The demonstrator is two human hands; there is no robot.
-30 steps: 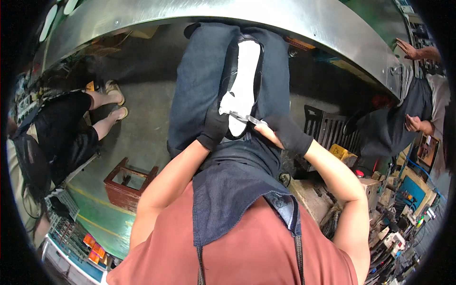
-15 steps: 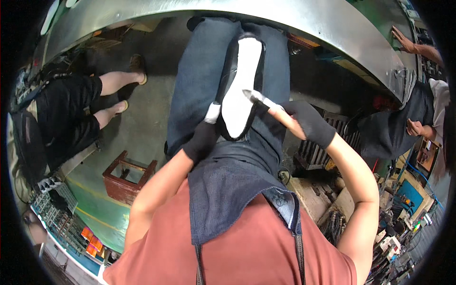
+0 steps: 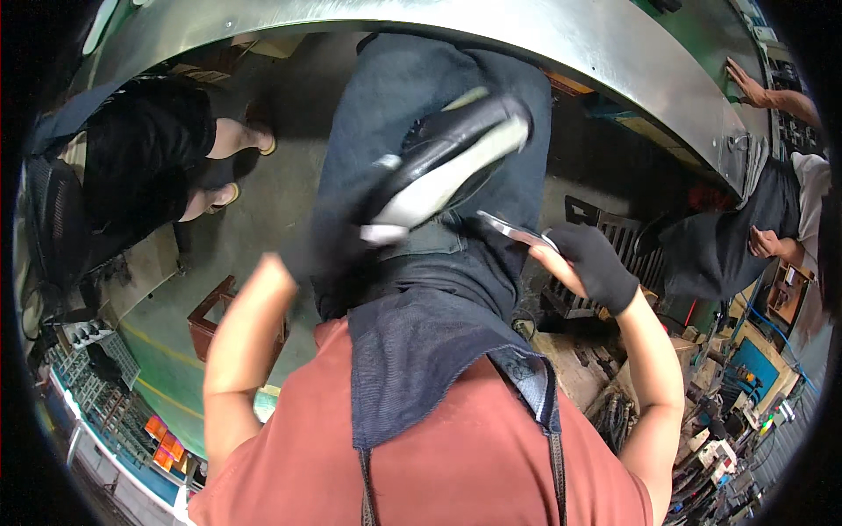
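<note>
A black shoe (image 3: 445,151) with a white underside is tilted over my lap, blurred by motion. My left hand (image 3: 331,245), in a black glove with whitish fingertips, grips the shoe at its near end. My right hand (image 3: 589,263), also in a black glove with some fingers bare, is closed round a slim tool (image 3: 503,225) with a pale, shiny shaft and a dark part near its tip. The tool points left and stands apart from the shoe, just right of its near end. Its exact kind does not show.
A metal worktop (image 3: 421,19) curves across the far side, beyond my knees. A person in black shorts (image 3: 145,167) is at the left; another in a dark apron (image 3: 715,237) is at the right. A red-brown stool (image 3: 207,323) and a slatted crate (image 3: 605,230) stand on the floor.
The shoe has swung from upright on my lap to a slant, its far end to the right. My left hand has moved left. The tool has come off the white underside and moved nearer me.
</note>
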